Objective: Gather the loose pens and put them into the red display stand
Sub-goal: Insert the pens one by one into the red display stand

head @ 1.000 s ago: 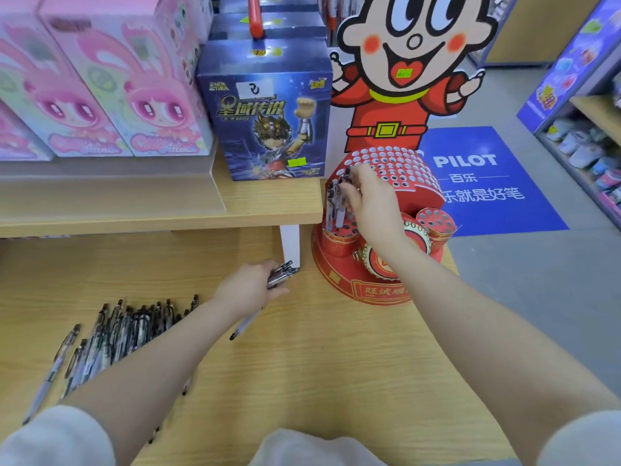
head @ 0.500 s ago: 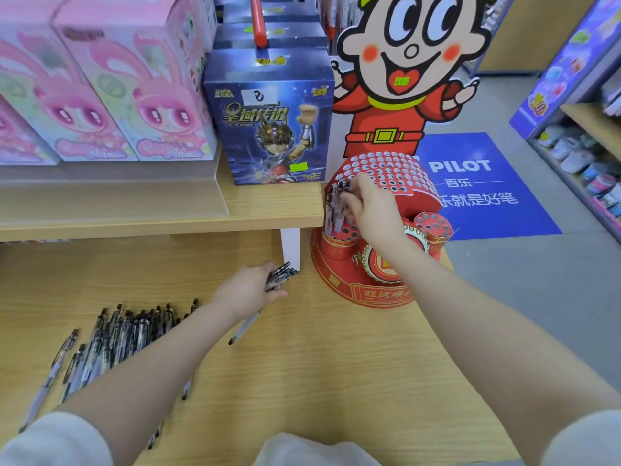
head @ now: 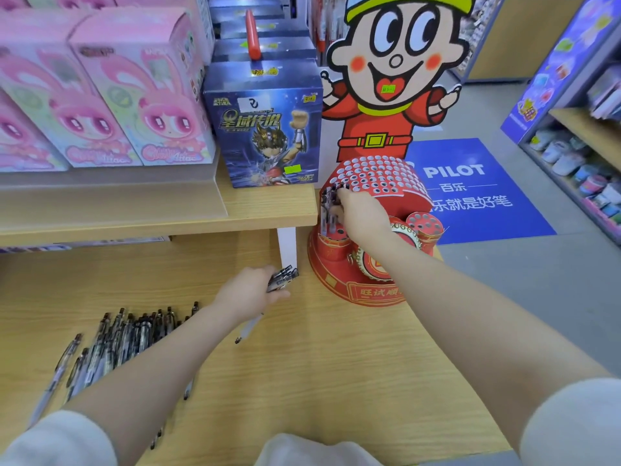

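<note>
Now, right hand [head: 361, 215]: pinches pens at the red display stand [head: 366, 264], its perforated top at 12 o'clock.
Left hand [head: 248, 292]: fist closed round a bundle of pens [head: 282, 277], tips toward 2 o'clock.
Loose pens [head: 124, 334]: scattered at 9 o'clock.
Surface: pale wood-grain table [head: 319, 381]; grey shop floor [head: 537, 297] beyond.

A light wooden table [head: 336, 381] fills the foreground under even indoor light. Above its far left runs a raised wooden shelf [head: 268, 206] carrying pink boxes [head: 134, 95] and a blue box [head: 265, 129]. Right of the table lies grey floor [head: 537, 297] with a blue mat [head: 470, 193], and beyond it a shelving unit [head: 578, 129].
</note>
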